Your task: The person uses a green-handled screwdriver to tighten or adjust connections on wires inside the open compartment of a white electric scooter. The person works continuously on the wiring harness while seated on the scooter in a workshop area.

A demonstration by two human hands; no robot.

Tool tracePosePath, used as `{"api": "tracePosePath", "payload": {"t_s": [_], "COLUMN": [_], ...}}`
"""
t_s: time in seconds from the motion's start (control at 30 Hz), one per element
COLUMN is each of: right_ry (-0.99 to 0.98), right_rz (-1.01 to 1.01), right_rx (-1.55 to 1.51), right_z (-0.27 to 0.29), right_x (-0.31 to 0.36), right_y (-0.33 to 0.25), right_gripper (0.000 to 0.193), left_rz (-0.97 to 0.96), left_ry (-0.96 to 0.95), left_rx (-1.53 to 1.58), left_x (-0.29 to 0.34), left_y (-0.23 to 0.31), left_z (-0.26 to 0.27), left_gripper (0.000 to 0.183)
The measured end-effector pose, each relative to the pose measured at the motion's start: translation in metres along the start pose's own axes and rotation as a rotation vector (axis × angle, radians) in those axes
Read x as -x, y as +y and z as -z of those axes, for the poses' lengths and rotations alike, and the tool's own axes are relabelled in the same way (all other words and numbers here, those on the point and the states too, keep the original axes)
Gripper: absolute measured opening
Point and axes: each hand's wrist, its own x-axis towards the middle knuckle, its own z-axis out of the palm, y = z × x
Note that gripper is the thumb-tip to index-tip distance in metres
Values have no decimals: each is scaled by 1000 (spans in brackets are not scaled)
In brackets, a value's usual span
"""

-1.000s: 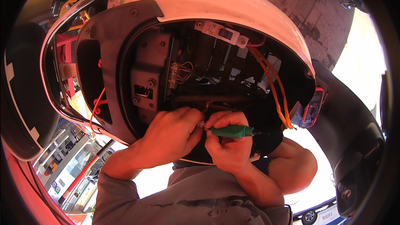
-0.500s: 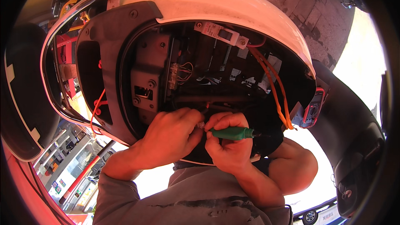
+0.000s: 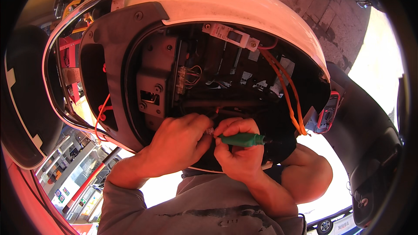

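My left hand (image 3: 176, 137) reaches into the near edge of the open body of a scooter-like vehicle. Its fingertips pinch a small clear connector (image 3: 210, 131). Close against it, my right hand (image 3: 239, 152) is closed around a green-handled tool (image 3: 241, 139) lying sideways. A dark thin part sticks out of the tool's right end, too dim to tell as a shaft or a lead. The right fingertips meet the connector's right side; the exact contact is hidden. Dark wiring lies behind both hands in the shade of the opening.
A white breaker switch (image 3: 233, 36) sits at the opening's far rim, with orange cables (image 3: 285, 85) running from it. Another clear connector with thin wires (image 3: 182, 79) is beside a metal bracket (image 3: 156, 76). At right, a red-edged multimeter (image 3: 327, 112) rests by a black seat (image 3: 363, 130).
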Motion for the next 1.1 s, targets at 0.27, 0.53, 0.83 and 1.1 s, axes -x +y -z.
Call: {"api": "tracePosePath", "payload": {"t_s": [0.27, 0.53, 0.83, 1.1], "right_ry": [-6, -14, -17, -10], "right_rz": [31, 49, 140, 136], "right_rx": [59, 82, 191, 179], "right_z": [-1, -1, 0, -1], "right_x": [0, 0, -3, -3], "right_y": [0, 0, -2, -1], "right_gripper": [40, 38, 35, 35], "left_rz": [-19, -29, -49, -76], "left_ry": [8, -1, 4, 23], "left_rx": [-3, 4, -3, -23], "left_x": [0, 1, 2, 4], "left_y": [-1, 0, -3, -4], "left_z": [-1, 0, -1, -3], "left_gripper": [16, 16, 17, 18]}}
